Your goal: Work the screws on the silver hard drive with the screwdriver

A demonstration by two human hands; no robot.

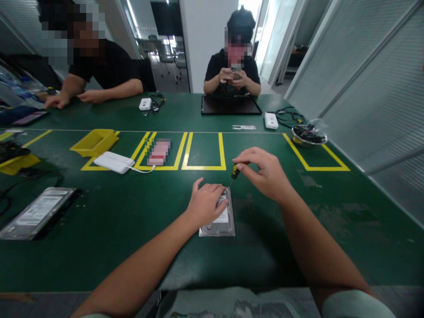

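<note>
A silver hard drive [221,228] with a white label lies flat on the green table in front of me. Spread over its upper left part is my left hand [207,202], fingers stretched out and pressing on the casing, hiding much of the label. My right hand [263,170] pinches the black and yellow handle of a screwdriver [235,171]. The screwdriver tilts slightly, and its thin shaft points down to the drive's far right corner, by my left fingertips. Whether the tip sits in a screw is too small to tell.
Another hard drive [36,213] lies at left. Farther back are a white power bank [114,162] cabled to a phone [159,151], a yellow bin [94,142], and a metal bowl [308,136] of dark parts. Two people sit across the table, one holding a phone above a black tray [231,106].
</note>
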